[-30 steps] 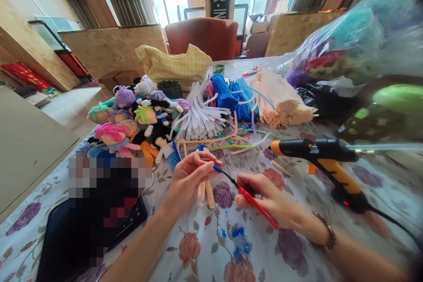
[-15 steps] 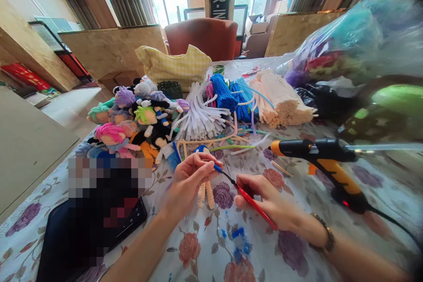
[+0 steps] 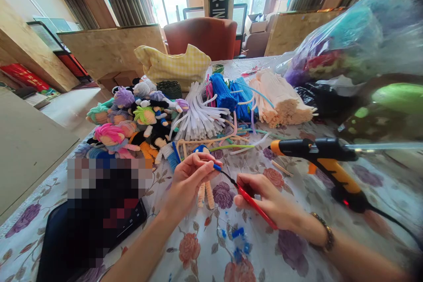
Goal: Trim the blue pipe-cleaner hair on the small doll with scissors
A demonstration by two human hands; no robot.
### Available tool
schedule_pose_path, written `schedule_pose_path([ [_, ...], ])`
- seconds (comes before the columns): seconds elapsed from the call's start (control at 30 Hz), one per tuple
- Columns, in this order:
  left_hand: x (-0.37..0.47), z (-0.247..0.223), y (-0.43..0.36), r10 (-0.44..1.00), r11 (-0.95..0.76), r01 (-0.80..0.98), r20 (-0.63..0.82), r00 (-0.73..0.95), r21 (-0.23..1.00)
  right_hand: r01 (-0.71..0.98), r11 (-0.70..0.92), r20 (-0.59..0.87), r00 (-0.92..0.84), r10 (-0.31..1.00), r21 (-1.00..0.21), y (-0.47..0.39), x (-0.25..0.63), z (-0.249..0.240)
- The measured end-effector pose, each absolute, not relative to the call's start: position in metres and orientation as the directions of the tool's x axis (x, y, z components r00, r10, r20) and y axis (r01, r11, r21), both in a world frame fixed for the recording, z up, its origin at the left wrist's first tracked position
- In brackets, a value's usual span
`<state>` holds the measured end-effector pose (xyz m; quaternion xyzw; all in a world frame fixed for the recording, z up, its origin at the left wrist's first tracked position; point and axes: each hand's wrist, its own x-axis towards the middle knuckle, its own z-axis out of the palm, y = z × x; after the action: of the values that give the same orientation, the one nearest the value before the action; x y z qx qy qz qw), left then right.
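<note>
Between the fingertips of my left hand [image 3: 194, 178] is a short blue chenille stem piece [image 3: 217, 167], pinched. My right hand [image 3: 264, 196] is closed round red-handled scissors [image 3: 253, 205], whose dark narrow blades point up and left and meet the blue stem piece. A small doll with blue hair and peach legs [image 3: 206, 194] lies on the cloth just behind my left hand, which hides its middle. Small blue clippings [image 3: 239, 240] are scattered on the flowered tablecloth [image 3: 211, 233] below my hands.
A glue gun [image 3: 320, 154] with a red light and cord sits at the right. Beyond my hands are bundles of white [image 3: 203, 116], blue and peach stems [image 3: 284, 97]. Several finished dolls [image 3: 112, 134] are heaped at left, behind a dark tablet [image 3: 132, 224]. Plastic bags [image 3: 340, 44] fill the far right.
Both hands stay nearly where they were, with the scissor blades still at the blue stem piece. The view has shifted very slightly.
</note>
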<state>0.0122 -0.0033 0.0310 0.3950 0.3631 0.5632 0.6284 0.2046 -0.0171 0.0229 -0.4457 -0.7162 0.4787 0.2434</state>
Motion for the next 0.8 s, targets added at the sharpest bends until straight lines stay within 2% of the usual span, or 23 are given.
schedule_pose_path([
  [0.57, 0.0115, 0.0305, -0.0029, 0.992, 0.071, -0.426, -0.021, 0.121, 0.902, 0.446, 0.174, -0.071, -0.480, 0.874, -0.878, -0.0174, 0.2025, 0.0205],
  [0.8, 0.0114, 0.0314, -0.0025, 0.992, 0.082, -0.431, -0.032, 0.123, 0.899, 0.413, 0.179, -0.051, -0.488, 0.871, -0.893, -0.0172, 0.2023, 0.0196],
])
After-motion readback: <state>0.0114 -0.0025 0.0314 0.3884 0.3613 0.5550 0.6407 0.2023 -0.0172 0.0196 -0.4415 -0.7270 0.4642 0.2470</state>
